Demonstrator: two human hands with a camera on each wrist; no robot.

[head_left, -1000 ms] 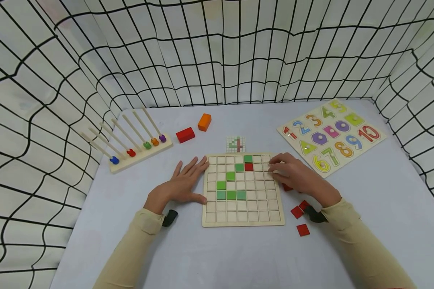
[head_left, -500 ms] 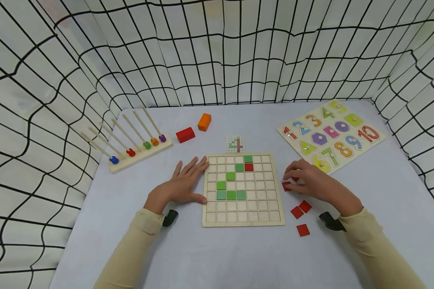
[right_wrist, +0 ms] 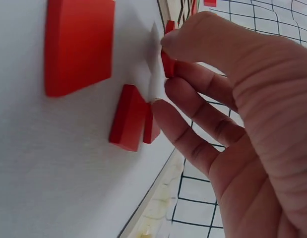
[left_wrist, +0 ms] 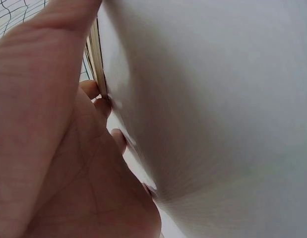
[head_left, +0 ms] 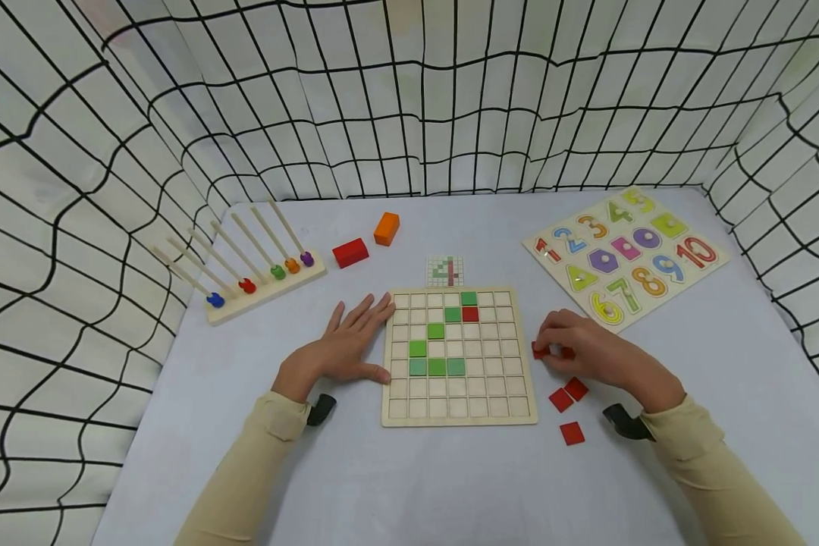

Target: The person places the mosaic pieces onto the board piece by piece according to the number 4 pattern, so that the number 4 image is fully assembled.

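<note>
Beside the right edge of the grid board (head_left: 459, 422), my right hand (head_left: 582, 353) pinches a small red square tile (head_left: 539, 350) between thumb and fingers. The right wrist view shows that tile (right_wrist: 168, 65) on edge in the pinch, with more red tiles (right_wrist: 128, 118) lying close below the fingertips. My left hand (head_left: 344, 349) lies spread at the board's left side, its fingertips and thumb touching the frame. The board carries a diagonal and a short row of green tiles (head_left: 436, 331), plus one red tile (head_left: 470, 314) near the top.
Loose red tiles (head_left: 572, 434) lie near my right wrist. A small pattern card (head_left: 445, 271) sits behind the board. Further back are a red block (head_left: 350, 253), an orange block (head_left: 386, 229), a peg stand (head_left: 266, 292) and a number puzzle (head_left: 628, 258). Black netting (head_left: 416, 117) surrounds the table.
My right hand has moved from the board's right edge out to the loose red tiles and now pinches one. The left hand stays in place.
</note>
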